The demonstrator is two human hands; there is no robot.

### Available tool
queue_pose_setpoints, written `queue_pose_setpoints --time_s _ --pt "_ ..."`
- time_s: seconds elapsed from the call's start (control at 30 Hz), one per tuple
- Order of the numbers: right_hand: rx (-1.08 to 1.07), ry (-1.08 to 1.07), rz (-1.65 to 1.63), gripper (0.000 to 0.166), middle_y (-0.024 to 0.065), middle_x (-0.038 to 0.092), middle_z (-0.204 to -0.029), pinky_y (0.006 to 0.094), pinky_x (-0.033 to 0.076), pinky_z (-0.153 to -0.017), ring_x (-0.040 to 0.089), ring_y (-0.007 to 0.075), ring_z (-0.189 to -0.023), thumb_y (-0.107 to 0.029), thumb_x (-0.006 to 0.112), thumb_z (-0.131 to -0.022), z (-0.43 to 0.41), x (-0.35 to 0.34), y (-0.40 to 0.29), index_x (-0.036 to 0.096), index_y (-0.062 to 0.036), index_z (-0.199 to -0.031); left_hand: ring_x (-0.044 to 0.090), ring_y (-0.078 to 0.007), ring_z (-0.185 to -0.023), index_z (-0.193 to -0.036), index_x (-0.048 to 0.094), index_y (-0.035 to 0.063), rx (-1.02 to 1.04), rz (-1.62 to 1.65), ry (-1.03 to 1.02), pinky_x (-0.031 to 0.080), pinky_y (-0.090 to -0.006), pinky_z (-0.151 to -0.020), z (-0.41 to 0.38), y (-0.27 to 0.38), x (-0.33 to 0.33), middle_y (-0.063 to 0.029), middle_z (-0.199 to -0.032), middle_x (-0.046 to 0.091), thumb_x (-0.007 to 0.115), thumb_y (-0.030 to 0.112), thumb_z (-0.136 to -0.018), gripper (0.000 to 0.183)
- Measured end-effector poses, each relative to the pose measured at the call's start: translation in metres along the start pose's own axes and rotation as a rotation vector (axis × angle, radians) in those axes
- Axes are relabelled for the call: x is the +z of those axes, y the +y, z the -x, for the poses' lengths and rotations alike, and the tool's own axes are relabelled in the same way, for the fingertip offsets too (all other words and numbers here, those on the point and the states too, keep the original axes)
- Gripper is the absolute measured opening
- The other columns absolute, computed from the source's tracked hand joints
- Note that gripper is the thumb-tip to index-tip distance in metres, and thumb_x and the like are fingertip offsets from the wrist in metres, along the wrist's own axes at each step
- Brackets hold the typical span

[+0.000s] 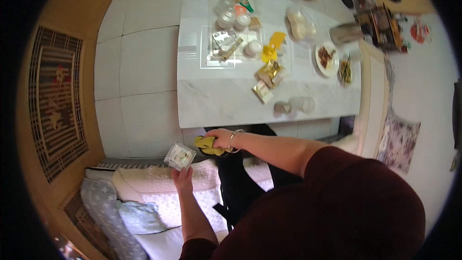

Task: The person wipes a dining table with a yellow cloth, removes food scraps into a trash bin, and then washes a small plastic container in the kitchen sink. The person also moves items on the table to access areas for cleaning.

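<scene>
My left hand grips the near edge of a small square clear plastic box with whitish contents that I cannot make out. It is held up between the sofa and the table. In my right hand, which has a silver bangle at its wrist, is a bunched yellow-green cloth. This hand is just off the near edge of a white marble-patterned table. The box and the cloth are close together but apart.
On the table are a clear tray with jars and blister packs, green-handled scissors, a small carton, glasses, a plate of food and a steel jug. A covered sofa runs along the near side.
</scene>
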State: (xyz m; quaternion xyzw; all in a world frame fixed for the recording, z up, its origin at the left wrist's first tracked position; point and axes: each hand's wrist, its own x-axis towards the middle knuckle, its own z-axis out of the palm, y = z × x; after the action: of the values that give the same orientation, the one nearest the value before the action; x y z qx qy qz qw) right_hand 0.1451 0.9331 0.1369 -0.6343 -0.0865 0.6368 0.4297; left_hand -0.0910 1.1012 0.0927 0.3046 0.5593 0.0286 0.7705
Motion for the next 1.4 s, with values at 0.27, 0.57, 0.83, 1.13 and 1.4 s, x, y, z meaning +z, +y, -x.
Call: queue_pose_setpoints --time_s 0.27,0.57,0.83,1.13,1.4 --pt "-0.171 0.159 -0.071 0.044 0.0068 0.061 -0.091 0.0270 0.046 -0.075 0.057 0.0148 -0.083 -0.001 0.055 -0.067 0.053 0.029 -0.043 0.056 -0.0092 -0.111 0.057 -0.0215 -0.094 -0.116 0.040 0.0056 0.006 -0.300 -0.214 0.053 -0.0329 -0.073 0.036 0.078 0.041 -0.0091 -0.112 0.051 0.053 -0.003 -0.078 0.040" --pt "-0.296 0.295 -0.701 0.043 0.0064 0.060 -0.094 0.0295 0.048 -0.072 0.058 0.0163 -0.084 0.000 0.057 -0.068 0.158 -0.031 -0.022 0.055 -0.0070 -0.110 0.058 -0.0288 -0.092 -0.117 0.040 0.0055 -0.006 -0.379 -0.361 0.054 -0.0361 -0.074 0.062 0.115 0.061 -0.0136 -0.109 0.053 0.050 -0.003 -0.079 0.040" --pt "-0.324 0.619 -1.043 0.038 0.0076 0.059 -0.096 0.0316 0.050 -0.073 0.060 0.0188 -0.084 0.005 0.051 -0.073 0.219 -0.044 0.021 0.053 -0.0058 -0.109 0.061 -0.0266 -0.083 -0.115 0.042 0.0043 -0.010 -0.418 -0.319 0.055 -0.0325 -0.066 0.108 0.165 0.104 -0.0132 -0.106 0.054 0.054 -0.003 -0.075 0.042" --pt "-0.496 0.668 -1.082 0.044 0.0115 0.059 -0.102 0.0374 0.051 -0.077 0.061 0.0254 -0.088 0.007 0.049 -0.073 0.141 -0.002 -0.085 0.048 -0.0048 -0.116 0.061 -0.0226 -0.083 -0.109 0.047 0.0019 0.098 -0.432 -0.505 0.052 -0.0322 -0.072 0.079 0.278 0.078 -0.0113 -0.099 0.059 0.052 0.001 -0.077 0.032" --pt "-0.533 0.644 -1.154 0.051 0.0149 0.056 -0.112 0.0395 0.049 -0.084 0.058 0.0285 -0.098 0.007 0.047 -0.073 0.051 0.071 -0.211 0.044 -0.0021 -0.123 0.060 -0.0245 -0.084 -0.104 0.044 -0.0006 0.102 -0.507 -0.420 0.054 -0.0381 -0.074 0.039 0.426 0.001 -0.0140 -0.098 0.057 0.053 -0.003 -0.077 0.028"
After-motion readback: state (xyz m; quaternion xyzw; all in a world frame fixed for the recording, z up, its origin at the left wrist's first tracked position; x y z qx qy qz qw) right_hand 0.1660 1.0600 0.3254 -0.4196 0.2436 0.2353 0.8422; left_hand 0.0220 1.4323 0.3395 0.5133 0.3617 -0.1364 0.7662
